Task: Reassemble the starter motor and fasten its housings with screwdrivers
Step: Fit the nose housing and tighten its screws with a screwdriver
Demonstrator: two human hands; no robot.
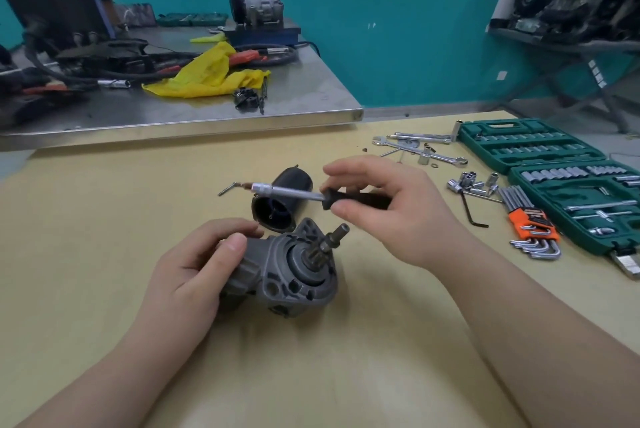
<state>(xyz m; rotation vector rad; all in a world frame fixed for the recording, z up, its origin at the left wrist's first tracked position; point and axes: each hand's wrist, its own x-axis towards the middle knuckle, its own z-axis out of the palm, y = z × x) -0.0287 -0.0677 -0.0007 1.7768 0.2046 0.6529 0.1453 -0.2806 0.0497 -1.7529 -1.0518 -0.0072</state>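
Note:
A grey cast starter housing (294, 275) with its pinion shaft (334, 237) pointing up and right lies on the wooden table. My left hand (194, 265) grips its left end. My right hand (388, 206) holds a screwdriver (353, 200) by its black handle, above the housing. The silver shaft and socket tip (273, 189) point left. Behind it lies a black cylindrical motor casing (278, 202), open end toward me, with a wire lead (230, 187) at its left.
To the right are loose wrenches and sockets (422, 149), a black hex key (472, 211), an orange holder of hex keys (531, 223) and an open green socket-set case (554, 178). A steel bench (311, 95) with a yellow rag (211, 76) and cables stands behind.

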